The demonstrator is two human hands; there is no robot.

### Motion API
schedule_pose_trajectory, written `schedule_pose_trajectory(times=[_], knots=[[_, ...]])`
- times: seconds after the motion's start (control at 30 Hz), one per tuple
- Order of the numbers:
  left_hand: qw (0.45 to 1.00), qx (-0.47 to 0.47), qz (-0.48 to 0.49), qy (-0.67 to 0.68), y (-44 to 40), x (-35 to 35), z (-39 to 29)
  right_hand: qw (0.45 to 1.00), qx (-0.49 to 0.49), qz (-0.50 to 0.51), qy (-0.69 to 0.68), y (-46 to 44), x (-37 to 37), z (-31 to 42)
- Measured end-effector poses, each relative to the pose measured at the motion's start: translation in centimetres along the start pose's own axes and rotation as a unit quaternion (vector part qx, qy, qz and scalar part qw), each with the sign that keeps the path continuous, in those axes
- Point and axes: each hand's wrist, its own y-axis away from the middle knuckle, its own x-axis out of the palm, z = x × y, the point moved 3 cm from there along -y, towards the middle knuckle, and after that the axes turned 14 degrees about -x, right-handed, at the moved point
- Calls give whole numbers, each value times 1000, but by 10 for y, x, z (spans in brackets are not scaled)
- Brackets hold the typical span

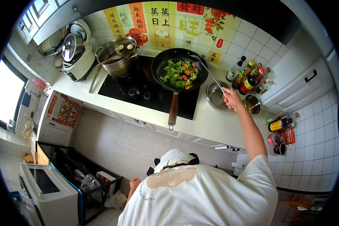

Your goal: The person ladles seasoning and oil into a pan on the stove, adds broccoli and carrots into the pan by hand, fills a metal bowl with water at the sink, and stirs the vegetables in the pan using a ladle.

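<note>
My right hand [233, 101] is closed around the handle of a long metal spatula [211, 74]. Its head rests at the right inner side of a black wok [159, 64]. Broccoli [172, 74] and orange carrot slices [186, 72] lie in the wok, along with a few dark pieces at the right. The wok sits on the black cooktop [120, 88], its wooden handle pointing toward me. Below my right hand is a steel pot [216, 96] on the counter. Down beside my body, away from the counter, is my left hand [135, 184]; its fingers are mostly hidden.
A steel pot with eggs [116, 67] and a ladle stands at the cooktop's left. Further left is a white rice cooker [79, 66]. Several sauce bottles [248, 83] and a small metal container [252, 104] line the right. A black rack [98, 184] stands behind, lower left.
</note>
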Motion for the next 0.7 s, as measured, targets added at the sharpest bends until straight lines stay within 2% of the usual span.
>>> schedule_pose_trajectory(times=[0.03,0.07,0.17,0.2,0.27,0.47,0.53,0.7], knots=[[996,5,-37,-87,-1,-2,5,1000,23,5,-17,-3,3,0],[996,4,-37,-87,-1,-3,11,1000,23,5,-17,-6,10,-1],[1000,-15,8,-23,-17,0,35,981,69,59,-170,-14,30,-17],[1000,-3,24,-17,-17,0,35,981,70,60,-171,-14,28,-18],[999,9,37,-9,-19,0,35,961,76,123,-235,-8,26,-21],[999,-32,-4,-33,-17,5,18,969,63,181,-153,40,11,17],[998,16,-16,-59,-23,5,15,977,35,196,-76,57,4,35],[999,4,5,-38,-22,11,10,974,26,221,43,74,0,41]])
